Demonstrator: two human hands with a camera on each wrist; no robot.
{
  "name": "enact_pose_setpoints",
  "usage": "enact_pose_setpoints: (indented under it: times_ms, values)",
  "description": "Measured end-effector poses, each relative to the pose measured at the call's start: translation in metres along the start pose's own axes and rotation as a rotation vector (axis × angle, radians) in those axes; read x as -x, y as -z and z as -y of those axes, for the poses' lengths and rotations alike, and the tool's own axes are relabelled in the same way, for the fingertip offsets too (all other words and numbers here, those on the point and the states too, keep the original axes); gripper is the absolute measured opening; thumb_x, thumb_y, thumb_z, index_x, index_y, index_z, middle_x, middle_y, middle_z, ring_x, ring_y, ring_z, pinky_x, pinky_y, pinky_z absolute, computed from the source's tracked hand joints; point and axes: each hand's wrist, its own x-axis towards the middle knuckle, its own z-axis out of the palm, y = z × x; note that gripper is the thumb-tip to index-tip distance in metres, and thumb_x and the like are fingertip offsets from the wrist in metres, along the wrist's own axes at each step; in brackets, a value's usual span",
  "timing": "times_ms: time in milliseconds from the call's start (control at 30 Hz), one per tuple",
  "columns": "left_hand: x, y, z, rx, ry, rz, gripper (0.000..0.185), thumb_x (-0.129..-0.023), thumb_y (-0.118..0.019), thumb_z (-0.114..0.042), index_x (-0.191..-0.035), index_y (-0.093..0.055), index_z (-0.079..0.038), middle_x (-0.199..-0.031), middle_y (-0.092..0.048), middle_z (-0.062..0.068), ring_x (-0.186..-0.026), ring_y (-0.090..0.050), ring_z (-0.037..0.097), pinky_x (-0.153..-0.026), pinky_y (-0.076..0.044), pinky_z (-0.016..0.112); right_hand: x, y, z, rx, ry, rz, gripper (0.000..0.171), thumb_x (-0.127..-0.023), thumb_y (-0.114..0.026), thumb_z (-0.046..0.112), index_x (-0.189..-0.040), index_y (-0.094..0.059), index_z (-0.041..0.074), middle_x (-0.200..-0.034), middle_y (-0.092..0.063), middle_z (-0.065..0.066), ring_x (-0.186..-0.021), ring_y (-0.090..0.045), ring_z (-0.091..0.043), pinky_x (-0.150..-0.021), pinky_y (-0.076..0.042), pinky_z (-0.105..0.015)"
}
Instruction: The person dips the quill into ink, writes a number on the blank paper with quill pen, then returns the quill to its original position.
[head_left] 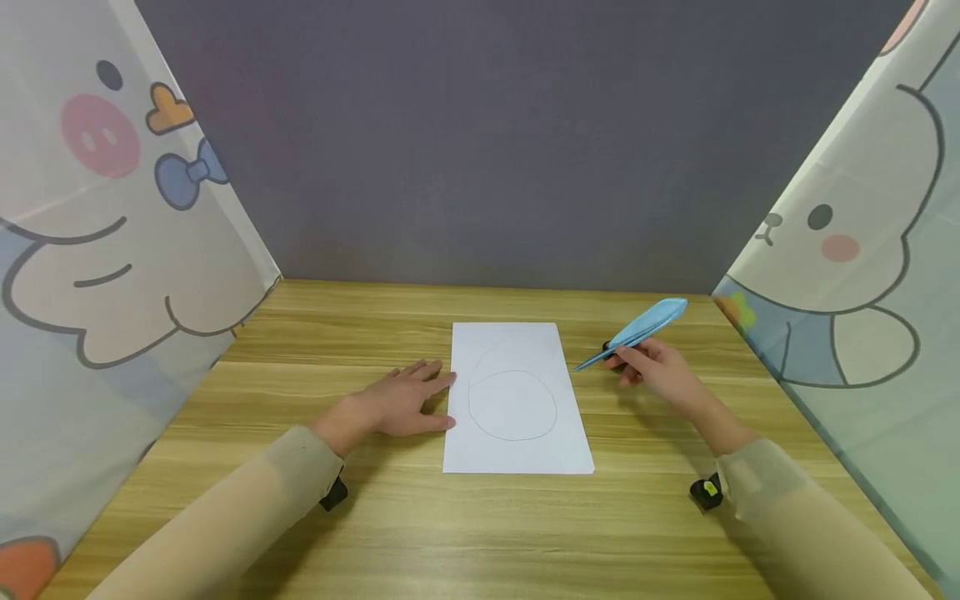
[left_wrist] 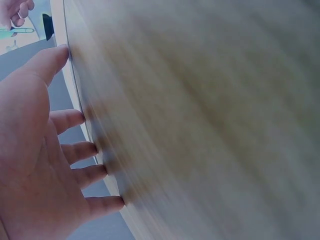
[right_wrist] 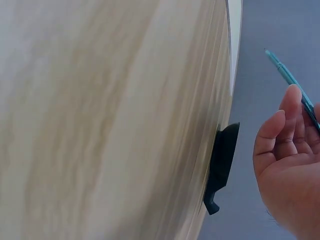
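A white sheet of paper with a pencilled oval and an arc above it lies mid-table. My left hand rests flat on the wood, its straight fingers at the sheet's left edge; the left wrist view shows the same hand beside the paper's edge. Right of the sheet, my right hand holds a blue feather-shaped pen just above the table, tip pointing toward the paper. In the right wrist view, the fingers curl against the pen's shaft.
A small black object lies on the wooden table under the pen, also visible as a black object in the right wrist view. Cartoon-printed curtains stand at left and right, with a grey wall behind.
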Motion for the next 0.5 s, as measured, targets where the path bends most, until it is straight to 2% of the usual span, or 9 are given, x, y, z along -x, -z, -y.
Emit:
enact_pose_setpoints:
  times_ms: [167, 300, 433, 500]
  values:
    - [0.0005, 0.0, -0.0005, -0.006, 0.002, -0.001, 0.086, -0.109, -0.057, -0.064, -0.177, -0.028, -0.019, -0.185, -0.015, 0.017, -0.171, -0.016, 0.046, -0.134, -0.02, 0.073, 0.0026, 0.0038, -0.0027, -0.039, 0.015, -0.043, 0.035, -0.119, -0.05, 0.024, -0.124, -0.059, -0.009, -0.095, -0.077, 0.006, -0.075, -0.07, -0.009, -0.075, -0.063, -0.027]
    - [0.0004, -0.0009, 0.0005, -0.006, 0.002, -0.001, 0.086, -0.109, -0.056, -0.065, -0.177, -0.028, -0.02, -0.185, -0.015, 0.017, -0.171, -0.016, 0.046, -0.134, -0.019, 0.073, 0.0029, 0.0045, -0.0042, -0.061, 0.057, -0.056, 0.035, -0.119, -0.047, 0.02, -0.129, -0.059, -0.012, -0.091, -0.075, 0.006, -0.073, -0.068, -0.01, -0.073, -0.062, -0.026]
    - [-0.0003, -0.0015, 0.0012, -0.01, 0.001, 0.0, 0.086, -0.109, -0.056, -0.065, -0.177, -0.028, -0.019, -0.185, -0.015, 0.017, -0.17, -0.016, 0.046, -0.134, -0.02, 0.072, 0.0005, 0.0063, -0.007, -0.121, 0.115, -0.015, 0.033, -0.118, -0.05, 0.018, -0.135, -0.061, -0.009, -0.097, -0.08, 0.004, -0.075, -0.07, -0.012, -0.074, -0.063, -0.026]
    - [-0.0005, -0.0015, 0.0011, -0.012, 0.001, -0.001, 0.087, -0.109, -0.056, -0.065, -0.177, -0.028, -0.019, -0.185, -0.015, 0.017, -0.17, -0.016, 0.046, -0.134, -0.02, 0.072, -0.001, 0.0086, -0.0097, -0.143, 0.193, 0.034, 0.032, -0.118, -0.051, 0.013, -0.138, -0.061, -0.009, -0.107, -0.083, 0.003, -0.08, -0.075, -0.013, -0.075, -0.064, -0.026]
